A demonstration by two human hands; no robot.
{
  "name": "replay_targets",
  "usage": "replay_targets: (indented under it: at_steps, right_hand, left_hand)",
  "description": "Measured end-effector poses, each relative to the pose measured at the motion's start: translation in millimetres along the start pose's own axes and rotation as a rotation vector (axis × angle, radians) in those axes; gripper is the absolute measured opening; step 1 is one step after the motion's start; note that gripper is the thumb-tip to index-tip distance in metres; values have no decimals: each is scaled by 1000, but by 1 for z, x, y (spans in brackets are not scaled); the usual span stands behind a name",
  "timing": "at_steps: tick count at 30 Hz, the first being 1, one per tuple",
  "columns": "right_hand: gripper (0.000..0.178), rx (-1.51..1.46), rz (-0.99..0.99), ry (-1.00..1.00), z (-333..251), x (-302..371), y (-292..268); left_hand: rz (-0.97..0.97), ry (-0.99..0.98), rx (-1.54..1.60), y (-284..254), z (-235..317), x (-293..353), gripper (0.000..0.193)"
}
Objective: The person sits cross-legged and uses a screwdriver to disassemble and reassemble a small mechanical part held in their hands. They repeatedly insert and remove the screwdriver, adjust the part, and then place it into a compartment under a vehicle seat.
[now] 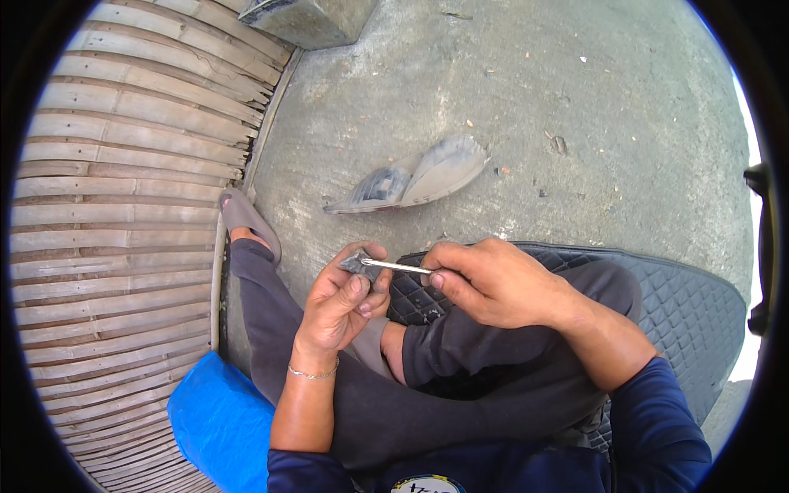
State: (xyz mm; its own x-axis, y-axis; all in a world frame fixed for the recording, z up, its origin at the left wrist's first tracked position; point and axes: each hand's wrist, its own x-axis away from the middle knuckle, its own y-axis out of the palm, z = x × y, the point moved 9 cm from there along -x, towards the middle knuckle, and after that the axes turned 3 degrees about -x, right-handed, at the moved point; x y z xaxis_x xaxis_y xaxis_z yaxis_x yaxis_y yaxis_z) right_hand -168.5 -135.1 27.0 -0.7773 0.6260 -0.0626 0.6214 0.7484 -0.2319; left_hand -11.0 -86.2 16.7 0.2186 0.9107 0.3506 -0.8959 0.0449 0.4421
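My left hand (341, 302) is closed around a small dark grey lump-like piece (356, 263), held up between thumb and fingers. What kind of part it is I cannot make out. My right hand (497, 283) grips a screwdriver (399, 266) with a shiny metal shaft; its handle end is hidden inside the fingers. The shaft points left, and its tip meets the grey piece. Both hands are above my crossed leg. Beyond them on the concrete lies a dusty, curved plastic shell (444, 168) with two hollows.
Bamboo slats (123, 205) run along the left side. A blue plastic sheet or bag (218, 423) sits at the lower left. Under my right leg is a black quilted mat (690, 320). A grey block-like object (316, 20) stands at the top on the concrete floor (625, 107).
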Motion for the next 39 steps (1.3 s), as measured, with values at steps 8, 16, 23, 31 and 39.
replay_targets:
  at_steps: [8,16,23,31,39]
  right_hand:
    - [18,35,-1,35,4,-1,6]
    - [19,60,-40,24,7,-2,5]
    - [20,60,9,80,16,-4,-1]
    - [20,-81,-30,117,17,-4,6]
    - [19,-22,-97,92,15,-4,14]
  left_hand:
    - [118,176,-409,2,6,1,36]
    - [303,306,-802,2,22,5,34]
    - [317,393,-1158,12,33,12,42]
    - [420,227,-786,-6,23,10,36]
    - [512,243,-875,-3,26,10,30]
